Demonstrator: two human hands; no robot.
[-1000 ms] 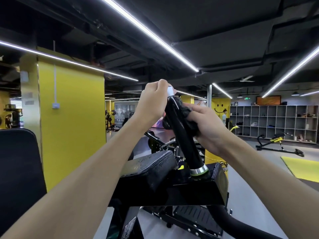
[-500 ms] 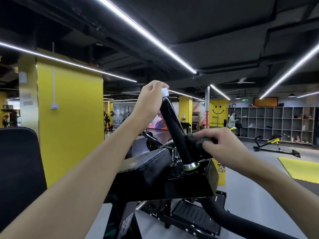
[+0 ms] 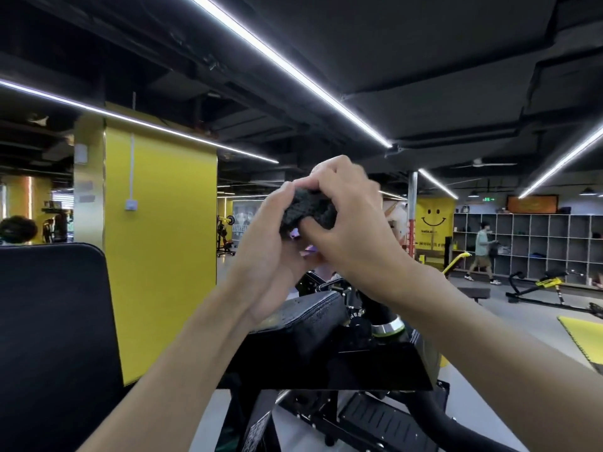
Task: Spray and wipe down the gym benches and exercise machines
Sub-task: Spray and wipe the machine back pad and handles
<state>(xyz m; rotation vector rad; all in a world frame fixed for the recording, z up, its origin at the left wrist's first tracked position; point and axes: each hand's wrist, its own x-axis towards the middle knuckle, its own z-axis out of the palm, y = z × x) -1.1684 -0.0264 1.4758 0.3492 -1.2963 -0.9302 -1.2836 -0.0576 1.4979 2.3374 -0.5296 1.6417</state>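
A crumpled black cloth (image 3: 310, 214) sits between both hands, high above the exercise machine. My right hand (image 3: 350, 220) grips it from the right and top, fingers curled over it. From the left, my left hand (image 3: 269, 256) curls its fingertips onto the cloth's upper edge. Both hands hide most of the machine's upright black handle; only its base with a chrome ring (image 3: 387, 328) shows below my right wrist. The machine's black pad (image 3: 310, 313) lies under my left wrist, and its surface looks wet.
A tall black backrest (image 3: 49, 337) fills the lower left, with a yellow pillar (image 3: 160, 256) behind it. A person (image 3: 483, 252) walks past the cubby shelves (image 3: 538, 243) at right. A yellow-and-black bench (image 3: 548, 283) and a yellow floor mat (image 3: 584, 345) lie at right.
My right hand slid the cloth up the handle from near its base to the top. My left hand went from gripping the handle's tip to holding the cloth. The camera moved closer.
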